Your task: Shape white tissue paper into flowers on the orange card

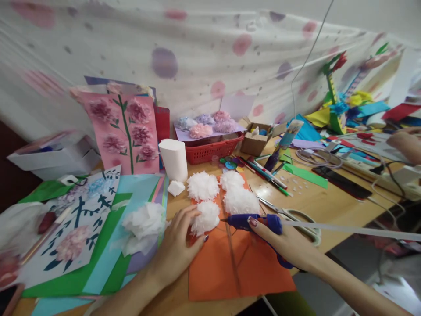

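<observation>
My right hand (276, 237) is wrapped round a blue hot glue gun (240, 221), its nozzle pointing left. A long, pale glue stick (355, 229) sticks out of its back end. Fingers and thumb of my left hand (180, 239) hold the lower left edge of a white tissue-paper flower (205, 217). The glue gun's tip is close to that flower's right side. Further white paper flowers (241, 201) lie beside and above it on orange card (213, 272), which has a dark line down its middle. Left of my left hand is a loose bunch of white tissue (144, 224).
Scissors (304, 221) lie right of the card, with pens (268, 173) and a phone (342, 182) beyond. Behind stand a white paper roll (173, 160), a red basket (213, 151) and a pink flower picture (115, 131). Another person's hand (406, 142) is at the far right.
</observation>
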Motion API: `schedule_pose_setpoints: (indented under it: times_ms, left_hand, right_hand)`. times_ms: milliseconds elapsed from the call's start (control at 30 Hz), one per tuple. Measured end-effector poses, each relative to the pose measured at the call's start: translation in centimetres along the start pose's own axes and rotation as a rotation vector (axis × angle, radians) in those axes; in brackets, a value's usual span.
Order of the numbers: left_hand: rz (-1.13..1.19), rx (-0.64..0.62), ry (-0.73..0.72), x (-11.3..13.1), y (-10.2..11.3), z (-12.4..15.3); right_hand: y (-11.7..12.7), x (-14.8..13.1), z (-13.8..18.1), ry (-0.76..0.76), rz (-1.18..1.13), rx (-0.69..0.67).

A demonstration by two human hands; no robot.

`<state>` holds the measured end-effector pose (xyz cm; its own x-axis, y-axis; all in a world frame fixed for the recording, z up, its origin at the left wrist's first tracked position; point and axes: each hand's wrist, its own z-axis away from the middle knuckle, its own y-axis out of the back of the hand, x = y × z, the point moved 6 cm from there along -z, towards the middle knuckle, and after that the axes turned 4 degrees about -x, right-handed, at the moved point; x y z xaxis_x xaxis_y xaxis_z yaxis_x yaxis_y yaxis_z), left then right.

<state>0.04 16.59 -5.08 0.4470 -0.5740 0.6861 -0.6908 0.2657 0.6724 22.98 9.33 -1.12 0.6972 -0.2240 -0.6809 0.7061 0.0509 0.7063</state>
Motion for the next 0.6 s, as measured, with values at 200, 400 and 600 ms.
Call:
schedule_pose_setpoints:
  times_ms: [200,400,600]
  left_hand:
    - [0.062,-0.076,0.056,-0.9,0.0,-0.7]
    - [0.059,-0.083,0.042,-1.0,0.4,-0.8]
    - [-0.173,0.008,-0.254,1.4,0.6,-1.3]
  right_hand:
    - [-2.0,0.1,0.6,-0.004,0.016,-0.113]
    - [-3.0,-0.8,0.7,0.106,-0.026,-0.137]
    - [-2.8,-0.2,0.9,0.044,-0.054,-0.150]
